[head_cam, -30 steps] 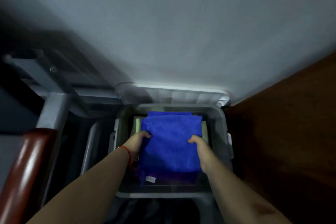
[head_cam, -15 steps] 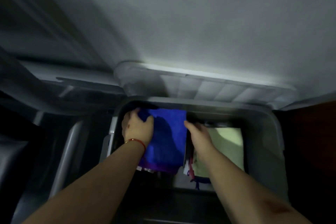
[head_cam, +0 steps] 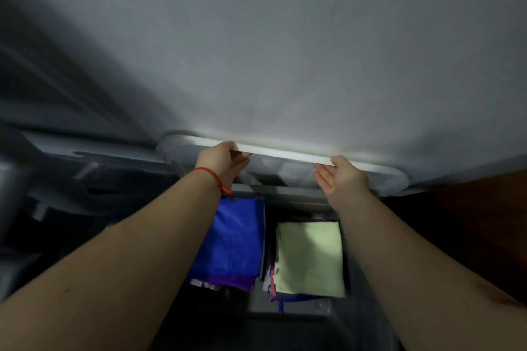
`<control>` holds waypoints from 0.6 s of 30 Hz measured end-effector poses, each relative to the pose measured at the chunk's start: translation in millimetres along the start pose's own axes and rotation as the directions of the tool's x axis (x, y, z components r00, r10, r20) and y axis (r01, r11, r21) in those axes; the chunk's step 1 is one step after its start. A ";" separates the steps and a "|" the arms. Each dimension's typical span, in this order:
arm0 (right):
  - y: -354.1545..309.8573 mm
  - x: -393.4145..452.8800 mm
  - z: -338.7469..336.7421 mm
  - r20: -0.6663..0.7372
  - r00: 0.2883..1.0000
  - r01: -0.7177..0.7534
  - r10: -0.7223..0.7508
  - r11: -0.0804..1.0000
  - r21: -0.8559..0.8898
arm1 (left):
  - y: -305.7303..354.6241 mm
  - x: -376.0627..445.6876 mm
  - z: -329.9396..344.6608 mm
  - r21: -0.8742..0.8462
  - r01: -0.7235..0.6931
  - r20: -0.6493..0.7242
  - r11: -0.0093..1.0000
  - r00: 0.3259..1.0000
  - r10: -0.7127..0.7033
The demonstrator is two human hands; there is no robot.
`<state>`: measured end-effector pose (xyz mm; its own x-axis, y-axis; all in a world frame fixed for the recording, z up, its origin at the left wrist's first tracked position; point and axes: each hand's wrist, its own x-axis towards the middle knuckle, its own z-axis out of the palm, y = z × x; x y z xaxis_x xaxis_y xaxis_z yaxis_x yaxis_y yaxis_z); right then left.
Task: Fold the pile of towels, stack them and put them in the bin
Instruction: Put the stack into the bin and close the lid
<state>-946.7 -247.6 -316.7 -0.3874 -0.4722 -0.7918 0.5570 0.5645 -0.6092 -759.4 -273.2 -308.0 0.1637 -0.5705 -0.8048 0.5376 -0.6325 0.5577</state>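
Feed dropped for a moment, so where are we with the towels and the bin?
Done: two folded stacks sit side by side in the bin, blue towels on the left, a pale green towel topping the right one. In hand: the left hand and right hand both hold the lid by its upper edge. Left: apparently just closing the bin; any unfolded towels elsewhere are out of view.

Both hands (head_cam: 281, 169) grip the lid (head_cam: 285, 154) above the towel-filled bin (head_cam: 302, 306).
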 end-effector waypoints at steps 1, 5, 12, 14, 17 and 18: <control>-8.9 -13.9 -2.7 -0.005 1.000 -0.002 0.002 1.000 -0.015 | 6.0 -13.9 1.0 -0.003 -0.009 -0.020 1.000 1.000 0.009; -36.6 -81.4 -14.0 -0.018 1.000 -0.006 0.006 1.000 -0.011 | 25.5 -84.6 -5.0 -0.050 -0.032 -0.109 0.998 0.994 0.026; -36.4 -206.8 -59.7 -0.036 0.996 -0.087 0.086 0.995 -0.056 | 19.2 -207.7 -54.3 -0.050 0.000 -0.191 0.999 0.982 -0.009; -15.9 -226.6 -81.3 -0.100 0.985 -0.143 0.139 0.989 -0.040 | 0.0 -232.2 -73.7 -0.039 0.032 -0.212 0.999 0.976 -0.040; 25.0 -237.7 -112.6 -0.171 0.957 -0.244 0.236 0.970 -0.024 | -35.9 -252.8 -104.5 -0.066 0.119 -0.236 0.991 0.963 -0.131; 40.3 -236.9 -121.6 -0.195 0.942 -0.282 0.274 0.959 -0.015 | -49.3 -254.1 -115.5 -0.073 0.162 -0.252 0.984 0.952 -0.175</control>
<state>-921.8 -30.7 -159.1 -0.3554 -0.1577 -0.9213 0.6328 0.6849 -0.3613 -731.9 -36.5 -154.5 0.2698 -0.3002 -0.9149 0.6157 -0.6768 0.4036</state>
